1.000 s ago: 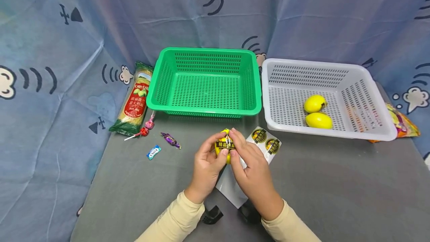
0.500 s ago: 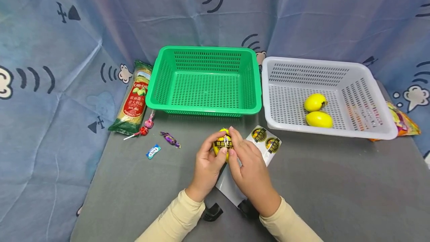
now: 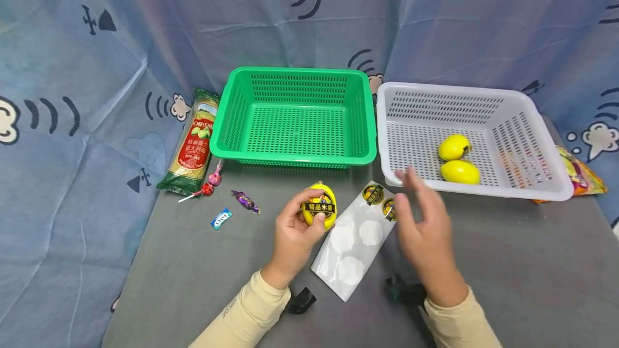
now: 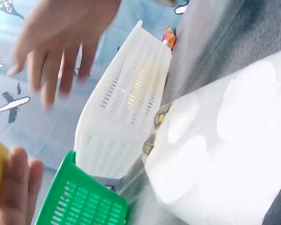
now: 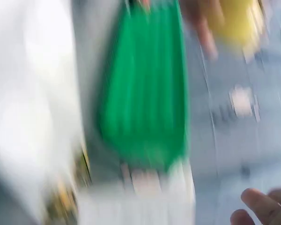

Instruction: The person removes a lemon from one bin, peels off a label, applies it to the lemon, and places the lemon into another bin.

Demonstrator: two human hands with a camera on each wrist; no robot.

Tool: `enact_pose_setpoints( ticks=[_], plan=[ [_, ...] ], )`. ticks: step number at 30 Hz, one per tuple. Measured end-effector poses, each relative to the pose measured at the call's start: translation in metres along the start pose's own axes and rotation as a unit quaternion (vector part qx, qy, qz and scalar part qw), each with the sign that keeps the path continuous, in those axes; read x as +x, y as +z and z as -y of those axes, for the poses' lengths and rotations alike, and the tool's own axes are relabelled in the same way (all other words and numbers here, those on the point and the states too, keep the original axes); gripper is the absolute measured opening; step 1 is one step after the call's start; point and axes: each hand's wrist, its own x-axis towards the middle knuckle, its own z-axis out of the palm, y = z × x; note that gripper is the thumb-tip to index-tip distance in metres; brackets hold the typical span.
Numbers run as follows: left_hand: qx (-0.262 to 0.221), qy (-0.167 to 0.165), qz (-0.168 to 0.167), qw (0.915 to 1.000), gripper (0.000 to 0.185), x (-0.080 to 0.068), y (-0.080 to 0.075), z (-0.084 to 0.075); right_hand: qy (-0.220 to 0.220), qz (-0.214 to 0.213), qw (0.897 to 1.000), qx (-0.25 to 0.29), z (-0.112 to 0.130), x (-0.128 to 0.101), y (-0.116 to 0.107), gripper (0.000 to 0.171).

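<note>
A yellow lemon-like fruit bears a round black-and-gold sticker on its upper face. My left hand grips this fruit between thumb and fingers, above the table. Off to the right, my right hand hangs empty with its fingers loosely extended, near the front of the white basket. Beneath and between the hands lies a sticker sheet, with two stickers at its far end and several bare round spots. The right wrist view is badly blurred.
At the back stand a green basket and a white basket, the latter with two yellow fruits inside. On the left lie a pasta bag, lollipops and wrapped candies. An orange snack bag sits far right.
My right hand has let go of the fruit and moved right, uncovering the sticker sheet. The left hand keeps hold of the fruit, its sticker now in full view.
</note>
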Motion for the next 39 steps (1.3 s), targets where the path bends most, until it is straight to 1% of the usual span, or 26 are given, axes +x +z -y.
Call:
enact_pose_setpoints(
  ticks=[1, 3, 5, 6, 8, 10, 12, 14, 17, 19, 21, 23, 25, 27, 29, 30, 32, 34, 35, 37, 38, 39],
  plan=[
    [-0.007, -0.002, 0.002, 1.0, 0.041, 0.001, -0.001, 0.001, 0.015, -0.02, 0.999, -0.028, -0.008, 0.006, -0.013, 0.051],
    [-0.018, -0.009, 0.014, 0.9997, 0.041, 0.002, -0.003, 0.003, 0.048, -0.041, 0.994, -0.09, -0.025, 0.013, -0.036, 0.048],
    [-0.025, -0.017, 0.031, 0.9991, 0.041, 0.004, -0.004, 0.004, 0.091, -0.035, 0.984, -0.147, -0.042, 0.014, -0.052, 0.044],
    [-0.026, -0.023, 0.042, 0.9985, 0.042, 0.006, -0.005, 0.005, 0.107, -0.028, 0.98, -0.168, -0.05, 0.012, -0.056, 0.043],
    [-0.025, -0.043, 0.068, 0.9965, 0.044, 0.009, -0.006, 0.005, 0.126, -0.015, 0.974, -0.186, -0.063, 0.007, -0.06, 0.04],
    [-0.023, -0.063, 0.089, 0.9937, 0.045, 0.014, -0.007, 0.005, 0.139, -0.012, 0.972, -0.19, -0.07, 0.001, -0.06, 0.038],
    [-0.021, -0.081, 0.107, 0.9908, 0.046, 0.019, -0.006, 0.005, 0.136, -0.016, 0.973, -0.184, -0.072, -0.002, -0.057, 0.038],
    [-0.023, -0.087, 0.115, 0.9892, 0.046, 0.026, -0.004, 0.003, 0.133, -0.019, 0.974, -0.181, -0.07, -0.003, -0.055, 0.038],
    [-0.015, -0.083, 0.117, 0.9895, 0.045, 0.043, 0.01, 0.002, 0.128, -0.019, 0.974, -0.186, -0.065, -0.003, -0.052, 0.038],
    [-0.004, -0.089, 0.12, 0.9887, 0.044, 0.058, 0.025, 0.002, 0.121, -0.018, 0.974, -0.191, -0.064, -0.001, -0.05, 0.037],
    [0.02, -0.108, 0.127, 0.9858, 0.042, 0.077, 0.045, 0.003, 0.116, -0.013, 0.974, -0.197, -0.063, 0.001, -0.049, 0.037],
    [0.05, -0.137, 0.141, 0.9792, 0.041, 0.096, 0.065, 0.009, 0.118, -0.004, 0.972, -0.204, -0.063, 0.002, -0.048, 0.037],
    [0.083, -0.164, 0.154, 0.9708, 0.04, 0.113, 0.084, 0.017, 0.126, 0.007, 0.97, -0.207, -0.063, 0.003, -0.047, 0.037],
    [0.119, -0.186, 0.161, 0.9619, 0.04, 0.128, 0.099, 0.029, 0.138, 0.02, 0.968, -0.211, -0.063, 0.004, -0.045, 0.039],
    [0.162, -0.202, 0.163, 0.9519, 0.039, 0.138, 0.11, 0.04, 0.147, 0.03, 0.966, -0.209, -0.064, 0.003, -0.043, 0.04],
    [0.182, -0.21, 0.163, 0.9466, 0.039, 0.142, 0.114, 0.045, 0.148, 0.032, 0.967, -0.207, -0.064, 0.003, -0.042, 0.04],
    [0.229, -0.224, 0.165, 0.933, 0.044, 0.147, 0.119, 0.052, 0.146, 0.033, 0.968, -0.204, -0.064, 0.003, -0.04, 0.04],
    [0.269, -0.229, 0.171, 0.9198, 0.049, 0.15, 0.121, 0.056, 0.136, 0.029, 0.97, -0.2, -0.064, 0.004, -0.039, 0.039],
    [0.284, -0.23, 0.173, 0.9147, 0.053, 0.151, 0.121, 0.057, 0.133, 0.027, 0.971, -0.199, -0.064, 0.004, -0.038, 0.039],
    [0.301, -0.228, 0.18, 0.9085, 0.06, 0.151, 0.12, 0.056, 0.126, 0.021, 0.972, -0.198, -0.064, 0.005, -0.038, 0.038],
    [0.302, -0.223, 0.182, 0.9089, 0.062, 0.15, 0.119, 0.055, 0.124, 0.019, 0.972, -0.197, -0.064, 0.005, -0.037, 0.038],
    [0.3, -0.215, 0.182, 0.9112, 0.062, 0.149, 0.117, 0.053, 0.124, 0.018, 0.972, -0.197, -0.064, 0.005, -0.037, 0.037]
  ],
)
